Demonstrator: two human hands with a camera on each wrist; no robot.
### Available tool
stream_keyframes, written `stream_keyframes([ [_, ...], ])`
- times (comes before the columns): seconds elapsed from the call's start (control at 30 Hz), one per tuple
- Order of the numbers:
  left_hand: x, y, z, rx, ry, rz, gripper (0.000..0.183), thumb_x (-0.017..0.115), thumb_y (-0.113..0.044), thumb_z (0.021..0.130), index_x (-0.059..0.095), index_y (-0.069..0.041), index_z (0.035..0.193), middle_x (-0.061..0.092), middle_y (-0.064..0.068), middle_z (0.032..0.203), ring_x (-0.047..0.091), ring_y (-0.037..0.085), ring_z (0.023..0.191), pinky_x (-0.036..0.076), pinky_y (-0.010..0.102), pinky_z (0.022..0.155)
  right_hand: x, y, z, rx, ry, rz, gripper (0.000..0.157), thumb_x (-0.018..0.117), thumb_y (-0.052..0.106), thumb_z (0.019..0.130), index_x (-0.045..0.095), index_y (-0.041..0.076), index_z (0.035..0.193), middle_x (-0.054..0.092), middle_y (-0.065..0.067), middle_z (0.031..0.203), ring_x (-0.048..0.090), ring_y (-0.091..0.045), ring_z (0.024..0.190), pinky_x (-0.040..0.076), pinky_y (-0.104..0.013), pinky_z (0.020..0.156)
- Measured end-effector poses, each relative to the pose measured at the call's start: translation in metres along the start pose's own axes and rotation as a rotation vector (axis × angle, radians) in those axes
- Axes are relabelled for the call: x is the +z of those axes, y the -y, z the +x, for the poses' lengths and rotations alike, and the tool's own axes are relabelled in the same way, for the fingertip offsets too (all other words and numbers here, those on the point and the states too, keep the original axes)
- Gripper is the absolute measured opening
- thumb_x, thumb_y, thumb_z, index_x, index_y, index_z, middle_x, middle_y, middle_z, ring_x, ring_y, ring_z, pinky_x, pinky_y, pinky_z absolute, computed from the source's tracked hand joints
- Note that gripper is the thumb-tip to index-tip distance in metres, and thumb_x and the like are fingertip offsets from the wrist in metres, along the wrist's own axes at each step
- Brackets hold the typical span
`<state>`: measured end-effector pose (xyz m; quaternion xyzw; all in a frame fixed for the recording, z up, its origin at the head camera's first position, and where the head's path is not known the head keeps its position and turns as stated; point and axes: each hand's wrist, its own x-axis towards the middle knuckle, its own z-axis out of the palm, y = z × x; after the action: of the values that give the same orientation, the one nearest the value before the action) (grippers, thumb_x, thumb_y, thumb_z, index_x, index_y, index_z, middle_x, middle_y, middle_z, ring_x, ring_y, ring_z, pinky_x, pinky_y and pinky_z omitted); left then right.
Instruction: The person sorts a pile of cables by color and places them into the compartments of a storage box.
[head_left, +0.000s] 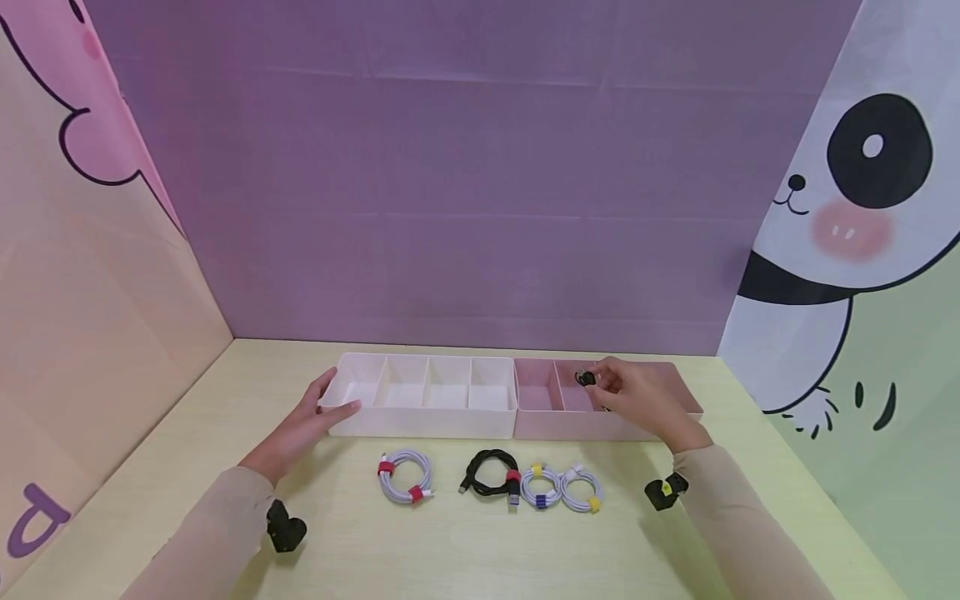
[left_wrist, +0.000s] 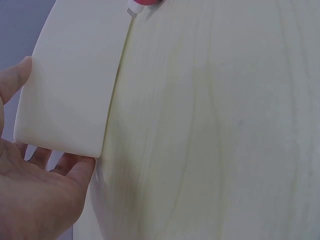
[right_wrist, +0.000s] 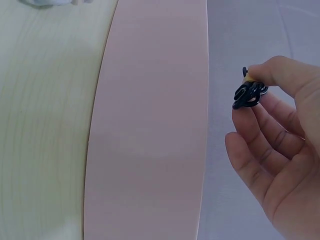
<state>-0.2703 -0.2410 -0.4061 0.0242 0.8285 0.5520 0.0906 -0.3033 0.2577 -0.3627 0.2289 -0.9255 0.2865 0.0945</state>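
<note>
Thumb and fingertip of the right hand (head_left: pixel 641 397) pinched a black cable bundle (head_left: pixel 585 378) above the pink box (head_left: pixel 577 427), the other fingers loosely bent; the left hand (head_left: pixel 306 421), partly spread, gripped the left end of the white box (head_left: pixel 423 422). Four coiled cables (head_left: pixel 491 454) lay in front.

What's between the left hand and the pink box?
The white divided box: the left hand grips its left end, and the pink box sits right beside its other end. Shows in the head view.
</note>
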Motion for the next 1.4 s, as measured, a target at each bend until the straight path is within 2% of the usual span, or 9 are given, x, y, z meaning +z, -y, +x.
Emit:
stream_keyframes([
  [0.43, 0.0, 0.001, 0.002, -0.011, -0.005, 0.009, 0.099, 0.06, -0.05, 0.098, -0.012, -0.026, 0.161, -0.01, 0.012, 0.166, 0.016, 0.045, 0.143, 0.017, 0.069, 0.111, 0.007, 0.001, 0.009, 0.027, -0.01, 0.004, 0.022, 0.071, 0.013, 0.093, 0.067, 0.001, 0.111, 0.065, 0.003, 0.082, 0.058, -0.014, 0.072, 0.05, -0.029, 0.063],
  [0.67, 0.0, 0.003, 0.006, -0.017, -0.011, 0.01, 0.101, 0.061, -0.048, 0.098, -0.013, -0.022, 0.161, -0.011, 0.015, 0.166, 0.018, 0.046, 0.142, 0.018, 0.069, 0.111, 0.008, 0.002, 0.011, 0.038, -0.018, 0.011, 0.025, 0.071, 0.015, 0.093, 0.068, 0.001, 0.112, 0.065, 0.003, 0.082, 0.058, -0.014, 0.071, 0.049, -0.029, 0.061],
  [0.83, 0.0, 0.001, 0.005, -0.016, -0.019, 0.003, 0.102, 0.062, -0.051, 0.097, -0.012, -0.023, 0.161, -0.009, 0.013, 0.166, 0.02, 0.044, 0.141, 0.019, 0.068, 0.111, 0.01, 0.0, 0.013, 0.049, -0.021, 0.009, 0.025, 0.071, 0.014, 0.093, 0.067, 0.0, 0.113, 0.066, 0.002, 0.083, 0.059, -0.014, 0.072, 0.049, -0.029, 0.062],
  [1.1, -0.001, 0.002, 0.005, -0.018, -0.01, 0.001, 0.104, 0.062, -0.054, 0.095, -0.013, -0.023, 0.161, -0.011, 0.013, 0.166, 0.017, 0.045, 0.143, 0.017, 0.068, 0.112, 0.013, 0.0, 0.015, 0.073, -0.012, 0.017, 0.025, 0.072, 0.015, 0.093, 0.067, 0.001, 0.113, 0.066, 0.001, 0.084, 0.059, -0.014, 0.073, 0.05, -0.028, 0.061],
  [1.4, -0.001, 0.003, 0.007, -0.011, -0.014, -0.017, 0.102, 0.063, -0.048, 0.097, -0.013, -0.021, 0.161, -0.009, 0.015, 0.166, 0.02, 0.045, 0.141, 0.019, 0.067, 0.112, 0.016, -0.004, 0.018, 0.072, -0.005, 0.009, 0.025, 0.072, 0.016, 0.093, 0.067, 0.002, 0.113, 0.067, 0.0, 0.085, 0.058, -0.014, 0.071, 0.05, -0.027, 0.059],
])
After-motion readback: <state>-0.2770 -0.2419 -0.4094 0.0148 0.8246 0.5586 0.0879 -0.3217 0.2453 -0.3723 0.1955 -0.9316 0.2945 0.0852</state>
